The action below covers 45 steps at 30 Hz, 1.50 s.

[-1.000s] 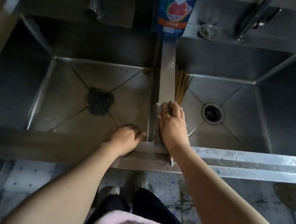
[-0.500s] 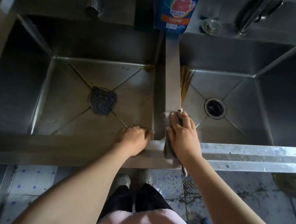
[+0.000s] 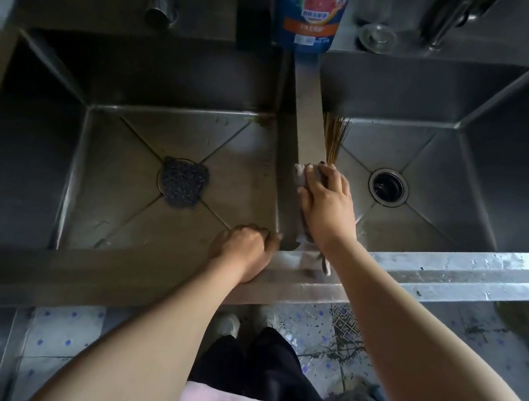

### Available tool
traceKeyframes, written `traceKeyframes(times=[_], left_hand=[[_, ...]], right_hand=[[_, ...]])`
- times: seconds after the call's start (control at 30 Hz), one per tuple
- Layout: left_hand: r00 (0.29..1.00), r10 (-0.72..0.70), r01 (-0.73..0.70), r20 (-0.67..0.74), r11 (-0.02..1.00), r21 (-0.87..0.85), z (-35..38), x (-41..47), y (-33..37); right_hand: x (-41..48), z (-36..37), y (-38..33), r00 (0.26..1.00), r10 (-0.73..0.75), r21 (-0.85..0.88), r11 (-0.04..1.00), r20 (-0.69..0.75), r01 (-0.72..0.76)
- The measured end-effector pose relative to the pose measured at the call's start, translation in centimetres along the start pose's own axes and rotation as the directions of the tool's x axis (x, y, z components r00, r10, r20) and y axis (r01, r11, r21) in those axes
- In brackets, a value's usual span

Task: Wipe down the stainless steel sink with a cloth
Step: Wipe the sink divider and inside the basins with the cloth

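A double-basin stainless steel sink (image 3: 309, 103) fills the view, a narrow divider running between the two basins. My right hand (image 3: 326, 203) presses a grey cloth (image 3: 300, 171) flat on the divider, fingers spread over it; a corner of the cloth shows past my fingertips and a tail of it hangs near my wrist. My left hand (image 3: 243, 249) rests on the front rim where the divider meets it, fingers curled over the edge into the left basin.
A dark scouring pad (image 3: 182, 182) covers the left drain. The right drain (image 3: 388, 187) is uncovered. A bundle of thin sticks (image 3: 333, 138) leans against the divider in the right basin. A blue detergent bottle (image 3: 312, 7) stands behind the divider, with taps on both sides.
My right hand has slid the cloth a little farther along the divider, away from the front rim. My left hand has stayed on the rim.
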<state>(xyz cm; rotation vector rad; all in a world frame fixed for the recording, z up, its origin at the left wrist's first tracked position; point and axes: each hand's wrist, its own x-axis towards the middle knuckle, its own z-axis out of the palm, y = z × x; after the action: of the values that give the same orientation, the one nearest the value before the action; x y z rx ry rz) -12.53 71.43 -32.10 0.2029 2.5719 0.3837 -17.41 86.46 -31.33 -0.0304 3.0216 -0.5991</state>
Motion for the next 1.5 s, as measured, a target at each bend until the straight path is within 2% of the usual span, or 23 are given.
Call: traceKeyframes(times=[0.33, 0.6, 0.77, 1.07, 1.3, 1.4, 1.5], left_hand=[[0.999, 0.007, -0.008, -0.034, 0.999, -0.042, 0.6, 0.2, -0.2], [1.000, 0.014, -0.014, -0.020, 1.000, -0.010, 0.9, 0.5, -0.5], [0.997, 0.041, -0.040, -0.065, 0.999, 0.013, 0.9, 0.3, -0.5], [0.999, 0.026, -0.026, -0.029, 0.999, 0.022, 0.5, 0.3, -0.3], [1.000, 0.013, -0.013, -0.012, 1.000, -0.016, 0.1, 0.1, -0.1], [1.000, -0.010, 0.012, 0.021, 0.996, -0.092, 0.0, 0.0, -0.2], [0.988, -0.092, 0.125, 0.120, 0.944, -0.304, -0.4, 0.5, -0.4]], right_hand=[[-4.5, 0.0, 0.8, 0.999, -0.020, -0.029, 0.999, 0.044, 0.021], [-1.5, 0.3, 0.5, 1.000, -0.019, -0.016, 1.000, -0.008, 0.019], [1.2, 0.3, 0.2, 1.000, 0.010, 0.032, 0.999, -0.022, -0.009], [-0.6, 0.0, 0.5, 0.998, 0.027, 0.047, 0.998, 0.063, -0.030], [-4.2, 0.3, 0.4, 0.998, 0.065, 0.123, 0.991, -0.025, -0.061], [-4.1, -0.1, 0.7, 0.996, 0.073, 0.205, 0.977, -0.046, -0.062], [-3.0, -0.6, 1.0, 0.996, 0.053, 0.252, 0.967, -0.072, -0.033]])
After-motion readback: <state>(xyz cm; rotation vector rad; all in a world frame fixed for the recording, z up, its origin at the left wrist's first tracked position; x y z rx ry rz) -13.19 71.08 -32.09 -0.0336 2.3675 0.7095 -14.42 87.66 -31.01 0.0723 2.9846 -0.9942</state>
